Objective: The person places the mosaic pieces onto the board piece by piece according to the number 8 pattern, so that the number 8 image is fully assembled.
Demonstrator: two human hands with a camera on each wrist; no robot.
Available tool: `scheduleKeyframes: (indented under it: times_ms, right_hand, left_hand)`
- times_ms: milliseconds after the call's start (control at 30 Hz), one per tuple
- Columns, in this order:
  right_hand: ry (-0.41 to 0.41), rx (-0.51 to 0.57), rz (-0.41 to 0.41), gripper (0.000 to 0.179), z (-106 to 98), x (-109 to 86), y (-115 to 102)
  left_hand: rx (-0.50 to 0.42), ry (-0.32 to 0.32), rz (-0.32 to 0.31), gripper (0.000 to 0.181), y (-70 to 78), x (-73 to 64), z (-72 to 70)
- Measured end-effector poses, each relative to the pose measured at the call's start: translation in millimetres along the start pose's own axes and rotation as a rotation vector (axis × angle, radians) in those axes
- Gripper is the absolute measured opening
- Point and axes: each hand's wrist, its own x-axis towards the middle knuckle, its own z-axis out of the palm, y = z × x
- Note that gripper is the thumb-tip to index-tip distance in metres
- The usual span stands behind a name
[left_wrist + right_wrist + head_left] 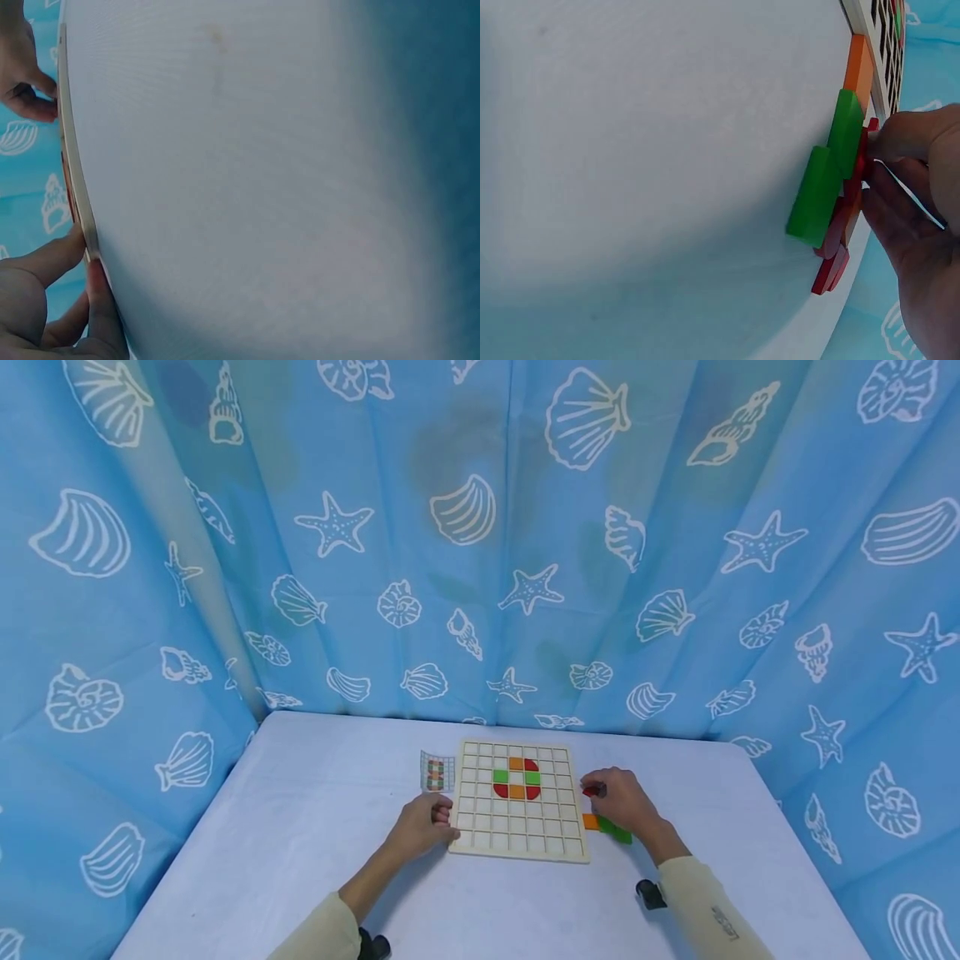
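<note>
A pale wooden grid board (555,818) lies on the table, with red, orange and green tiles (517,792) set in its upper middle cells; the red ones have a rounded corner. My left hand (420,828) pinches the board's left edge, and in the left wrist view the thumb (56,259) is on top with a fingertip against the side. Just off the board's right edge, my right hand (626,797) holds a red tile (592,792) between thumb and fingers. Beneath that hand lie loose green tiles (814,195), an orange tile (857,67) and more red tiles (830,271).
A small printed card (437,772) with a coloured pattern on a grid lies left of the board. White cloth covers the table (300,793). Blue curtains (510,543) with shell and starfish prints hang behind it and at both sides.
</note>
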Motion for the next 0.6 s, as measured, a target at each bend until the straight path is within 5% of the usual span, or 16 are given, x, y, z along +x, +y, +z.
scheduleKeyframes:
  times_ms: [600]
  right_hand:
    - [0.108,0.086,-0.058,0.037,3,3.0,-13]
  left_hand:
    - [-0.007,0.001,0.015,0.044,-4.4,1.6,1.0]
